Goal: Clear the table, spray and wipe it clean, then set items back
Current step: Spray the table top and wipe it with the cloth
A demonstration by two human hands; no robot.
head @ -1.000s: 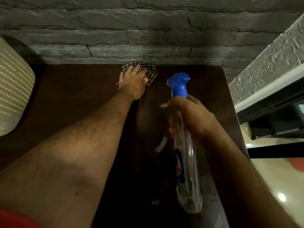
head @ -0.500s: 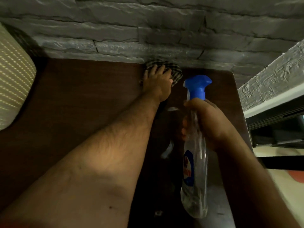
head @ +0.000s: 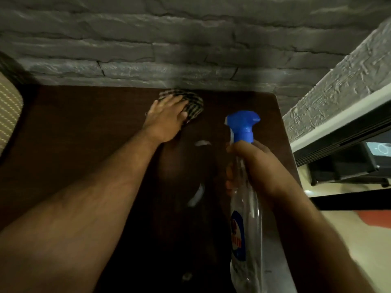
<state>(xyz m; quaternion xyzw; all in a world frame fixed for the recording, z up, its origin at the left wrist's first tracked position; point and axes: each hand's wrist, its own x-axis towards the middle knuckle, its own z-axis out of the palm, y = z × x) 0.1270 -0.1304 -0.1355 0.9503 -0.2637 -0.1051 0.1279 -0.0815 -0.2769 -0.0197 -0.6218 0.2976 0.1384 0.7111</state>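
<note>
- Against the stone wall (head: 148, 49), at the table's (head: 74, 134) far edge, the left hand (head: 167, 119) pressed flat-fingered on a checked cloth (head: 193, 103).
- Nearer than the cloth, the right hand (head: 258, 168) gripped the spray bottle (head: 245, 229) by its neck.

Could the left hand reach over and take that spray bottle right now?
Probably yes, though not freely: the left hand is pressing the checked cloth on the table, and the right hand grips the spray bottle close beside it.

Spray bottle (head: 245, 229): blue-and-red label, lettering blurred, unreadable. No other text legible anywhere.
</note>
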